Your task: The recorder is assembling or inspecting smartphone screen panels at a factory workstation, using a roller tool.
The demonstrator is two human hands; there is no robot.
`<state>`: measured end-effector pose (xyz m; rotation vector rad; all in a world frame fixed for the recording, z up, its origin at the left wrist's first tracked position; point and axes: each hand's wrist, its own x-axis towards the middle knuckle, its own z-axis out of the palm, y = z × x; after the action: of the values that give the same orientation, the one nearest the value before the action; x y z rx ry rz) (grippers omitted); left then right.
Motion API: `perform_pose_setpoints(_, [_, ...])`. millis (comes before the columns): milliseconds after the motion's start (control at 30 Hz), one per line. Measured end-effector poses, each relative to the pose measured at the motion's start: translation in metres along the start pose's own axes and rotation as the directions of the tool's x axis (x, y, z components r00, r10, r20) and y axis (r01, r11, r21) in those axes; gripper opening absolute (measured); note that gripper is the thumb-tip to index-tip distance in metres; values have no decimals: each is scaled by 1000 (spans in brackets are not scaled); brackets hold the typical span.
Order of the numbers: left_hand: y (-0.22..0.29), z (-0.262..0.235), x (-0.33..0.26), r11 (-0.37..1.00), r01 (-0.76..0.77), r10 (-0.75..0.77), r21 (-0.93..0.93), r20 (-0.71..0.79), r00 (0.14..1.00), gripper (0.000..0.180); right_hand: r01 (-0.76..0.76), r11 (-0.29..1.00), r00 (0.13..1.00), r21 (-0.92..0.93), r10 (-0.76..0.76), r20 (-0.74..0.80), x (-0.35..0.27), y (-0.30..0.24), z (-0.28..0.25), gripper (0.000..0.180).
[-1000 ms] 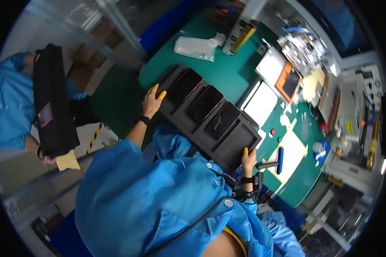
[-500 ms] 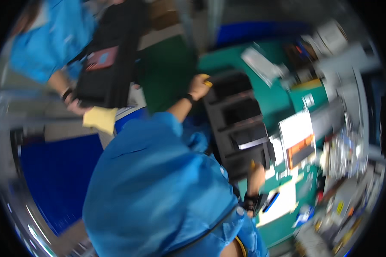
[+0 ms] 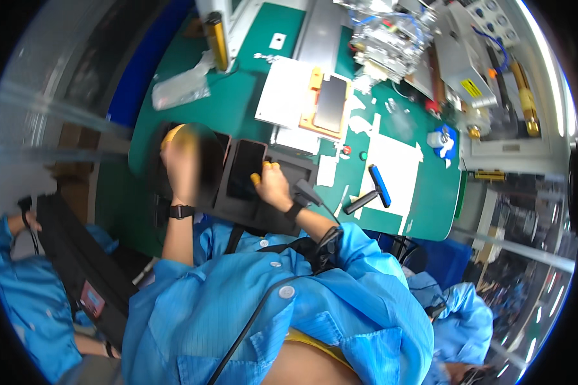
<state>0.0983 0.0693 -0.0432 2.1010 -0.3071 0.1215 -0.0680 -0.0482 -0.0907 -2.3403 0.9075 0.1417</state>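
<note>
A black compartmented tray (image 3: pixel 293 168) lies at the near left edge of the green table. One of its compartments holds a dark flat panel (image 3: pixel 246 168) shaped like a phone screen. My right hand (image 3: pixel 275 187), with yellow covers on its fingertips, is over the tray beside that panel. Its thumb and fingers are apart and slightly bent near the panel's right edge. Over the tray's left part is my left hand (image 3: pixel 182 163), smeared by motion, also with yellow fingertip covers. A dark blurred shape (image 3: pixel 209 163) shows beside it; whether the hand holds it is unclear.
Beyond the tray, an orange fixture (image 3: pixel 309 119) with a dark panel sits on a white board (image 3: pixel 276 90). A blue roller (image 3: pixel 379 186) lies on white paper (image 3: pixel 401 167) at right. Back left lies a clear bag (image 3: pixel 181 88). Another person (image 3: pixel 29 301) holds a black tray (image 3: pixel 77 256).
My view has swung round to face the table. Both hands, earlier gripping opposite ends of the tray, are now over its compartments. The tray now lies across in front of me.
</note>
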Motion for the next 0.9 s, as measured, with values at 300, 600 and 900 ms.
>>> perform_pose_setpoints(300, [103, 189, -14, 932, -289, 359, -220, 441, 822, 19, 53, 822, 986, 566, 46, -158, -34, 31, -45, 21])
perform_pose_setpoints(600, [146, 218, 3, 987, 122, -158, 102, 726, 669, 35, 68, 878, 805, 474, 232, -545, 7, 119, -145, 32])
perform_pose_setpoints(900, [122, 88, -14, 331, 792, -48, -513, 829, 557, 41, -66, 850, 771, 523, 376, -514, 120, 89, -143, 27])
